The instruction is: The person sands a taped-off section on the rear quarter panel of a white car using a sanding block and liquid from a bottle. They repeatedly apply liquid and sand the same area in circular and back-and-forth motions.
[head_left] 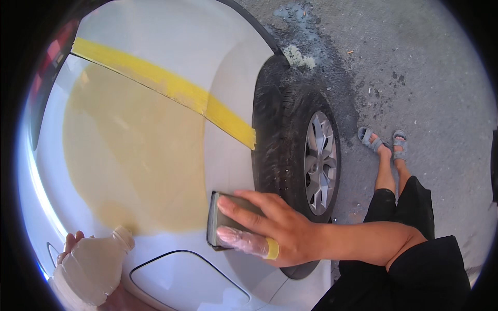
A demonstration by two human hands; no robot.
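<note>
My right hand [285, 228] grips a grey-green sanding block [220, 218] and holds it flat against the white car panel [231, 160]. One digit is wrapped in clear plastic with a yellow band at its base. The block lies just right of the lower edge of a large tan filler patch [150, 166]. At the lower left, my left hand [68, 245] is wrapped around a cloudy plastic bottle [96, 269], its neck tilted up toward the patch. Most of that hand is hidden behind the bottle.
Yellow masking tape [155, 80] runs along the panel seam above the patch. Below the block is a fuel flap [187, 280]. To the right stands the wheel [319, 160] under its black arch trim. Wet stains [303, 39] mark the asphalt; my sandalled feet [384, 142] are at right.
</note>
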